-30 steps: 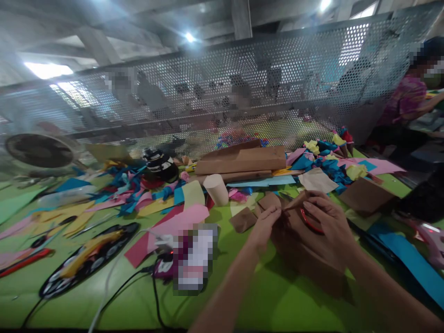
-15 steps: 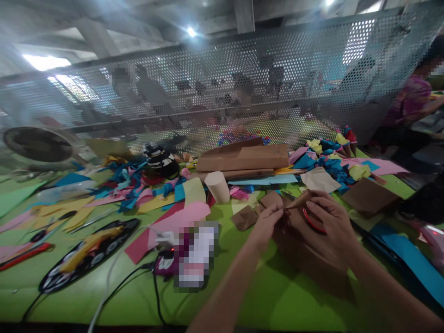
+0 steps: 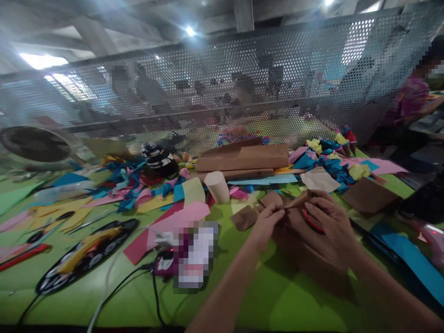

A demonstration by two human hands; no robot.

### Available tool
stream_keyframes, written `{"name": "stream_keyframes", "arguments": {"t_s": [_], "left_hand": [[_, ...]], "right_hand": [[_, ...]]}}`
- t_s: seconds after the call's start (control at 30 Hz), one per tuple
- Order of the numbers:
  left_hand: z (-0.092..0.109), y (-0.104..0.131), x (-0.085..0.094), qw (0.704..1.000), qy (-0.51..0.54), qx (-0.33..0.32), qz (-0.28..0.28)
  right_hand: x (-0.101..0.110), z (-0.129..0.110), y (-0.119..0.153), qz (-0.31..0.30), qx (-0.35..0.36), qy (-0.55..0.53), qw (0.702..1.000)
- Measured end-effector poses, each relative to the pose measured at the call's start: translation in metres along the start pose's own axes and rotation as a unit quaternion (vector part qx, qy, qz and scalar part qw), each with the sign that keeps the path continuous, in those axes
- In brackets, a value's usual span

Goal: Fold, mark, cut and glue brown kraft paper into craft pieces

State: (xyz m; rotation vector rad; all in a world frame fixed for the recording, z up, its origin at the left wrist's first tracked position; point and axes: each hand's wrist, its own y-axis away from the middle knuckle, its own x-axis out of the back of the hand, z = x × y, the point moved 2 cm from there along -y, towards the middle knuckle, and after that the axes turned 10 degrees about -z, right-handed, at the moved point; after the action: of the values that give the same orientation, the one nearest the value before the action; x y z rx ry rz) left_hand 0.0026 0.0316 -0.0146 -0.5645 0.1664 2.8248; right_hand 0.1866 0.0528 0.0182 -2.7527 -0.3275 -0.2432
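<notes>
Over the green table, both hands work on a piece of brown paper (image 3: 305, 247). My left hand (image 3: 265, 226) pinches the paper's folded upper edge between thumb and fingers. On the other side, my right hand (image 3: 331, 219) has its fingers closed on the same edge. A curved red handle (image 3: 312, 221) shows beside the right fingers; the rest of that tool is hidden, so I cannot tell whether it is gripped too. Small brown paper pieces (image 3: 244, 218) lie just left of the left hand.
A pixelated phone (image 3: 197, 259) and cables lie on the green table (image 3: 138, 296). A beige roll (image 3: 217, 187), folded brown paper (image 3: 243, 159), coloured scraps, scissors (image 3: 38, 236) and a black oval tray (image 3: 86, 254) surround them. Behind stands a perforated metal screen (image 3: 208, 83); a person sits at right.
The view has shifted very slightly, with things on the left a little further left. Both hands keep nearly the same hold on the brown paper.
</notes>
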Motion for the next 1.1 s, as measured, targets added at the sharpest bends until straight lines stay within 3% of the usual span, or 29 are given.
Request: {"name": "stream_keyframes", "arguments": {"t_s": [0.6, 0.83, 1.1], "left_hand": [[0.003, 0.001, -0.001, 0.996, -0.072, -0.042, 0.043], [0.005, 0.001, -0.003, 0.992, -0.100, -0.055, 0.053], [0.009, 0.006, -0.003, 0.968, -0.221, -0.093, 0.069]], "right_hand": [[0.000, 0.003, -0.001, -0.027, -0.004, 0.010, 1.000], [-0.001, 0.008, -0.001, -0.008, -0.019, -0.002, 1.000], [-0.001, 0.004, -0.002, -0.040, -0.016, 0.000, 0.999]]}}
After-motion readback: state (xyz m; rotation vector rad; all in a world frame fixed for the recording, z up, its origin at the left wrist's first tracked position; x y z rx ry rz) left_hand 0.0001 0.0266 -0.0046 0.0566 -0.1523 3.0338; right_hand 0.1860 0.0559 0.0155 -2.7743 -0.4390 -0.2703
